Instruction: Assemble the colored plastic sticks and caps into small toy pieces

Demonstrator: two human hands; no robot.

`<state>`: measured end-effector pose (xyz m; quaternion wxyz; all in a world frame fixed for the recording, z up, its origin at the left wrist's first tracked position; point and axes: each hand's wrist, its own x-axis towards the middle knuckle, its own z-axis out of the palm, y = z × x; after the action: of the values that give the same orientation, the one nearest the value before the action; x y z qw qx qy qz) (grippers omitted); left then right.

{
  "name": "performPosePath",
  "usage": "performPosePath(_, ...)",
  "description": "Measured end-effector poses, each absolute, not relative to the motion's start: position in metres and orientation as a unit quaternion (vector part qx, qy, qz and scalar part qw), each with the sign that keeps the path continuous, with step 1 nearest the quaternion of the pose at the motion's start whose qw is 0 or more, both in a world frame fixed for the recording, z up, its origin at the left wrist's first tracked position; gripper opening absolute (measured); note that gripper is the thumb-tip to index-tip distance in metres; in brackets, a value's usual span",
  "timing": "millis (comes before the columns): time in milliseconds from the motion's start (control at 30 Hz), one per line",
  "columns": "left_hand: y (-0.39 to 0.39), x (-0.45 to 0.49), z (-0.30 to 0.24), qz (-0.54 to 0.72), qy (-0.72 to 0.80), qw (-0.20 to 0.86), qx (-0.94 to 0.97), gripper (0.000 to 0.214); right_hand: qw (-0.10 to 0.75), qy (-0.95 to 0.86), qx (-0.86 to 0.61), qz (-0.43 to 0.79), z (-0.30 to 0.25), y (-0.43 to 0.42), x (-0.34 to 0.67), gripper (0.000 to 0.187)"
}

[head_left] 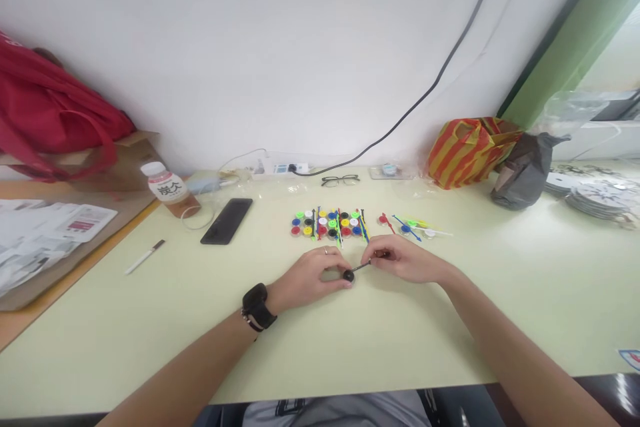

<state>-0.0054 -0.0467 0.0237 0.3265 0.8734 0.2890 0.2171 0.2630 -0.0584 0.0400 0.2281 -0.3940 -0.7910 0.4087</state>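
My left hand (311,275) rests on the pale green table (150,320), its fingers curled around a small black round pot (348,275). My right hand (400,260) pinches a thin dark stick (361,267) whose tip touches the pot. Just beyond the hands lies a block of small coloured pots (327,224) with coloured sticks laid across them. More loose coloured sticks and lids (411,227) lie to the right of that block. A black watch sits on my left wrist.
A black phone (227,220), a white pen (144,257), a small bottle (167,187), eyeglasses (340,179) and a power strip (280,169) lie toward the wall. A striped bag (467,149) and grey bag (523,172) stand at the right. Papers (45,233) and a red bag (50,113) are left.
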Motion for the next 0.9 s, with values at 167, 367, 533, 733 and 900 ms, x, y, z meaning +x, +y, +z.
performPosePath(167, -0.048, -0.005, 0.02, 0.258, 0.328, 0.387, 0.822, 0.02, 0.304, -0.759, -0.381, 0.431, 0.049, -0.062, 0.262, 0.017)
performPosePath(367, -0.048, 0.0, 0.015, 0.293, 0.299, 0.519, 0.745, 0.027, 0.352, -0.735, -0.338, 0.471, 0.036, -0.071, 0.234, 0.014)
performPosePath(533, -0.046, 0.001, 0.013, 0.325, 0.306, 0.534, 0.718, 0.026, 0.38, -0.726, -0.352, 0.452, 0.031, -0.073, 0.225, 0.008)
performPosePath(733, -0.048, 0.001, 0.016, 0.336, 0.298, 0.528, 0.721, 0.029, 0.377, -0.739, -0.353, 0.432, 0.034, -0.074, 0.229, 0.007)
performPosePath(900, -0.051, 0.002, 0.02, 0.348, 0.295, 0.507, 0.731, 0.026, 0.377, -0.74, -0.358, 0.427, 0.031, -0.072, 0.227, 0.005)
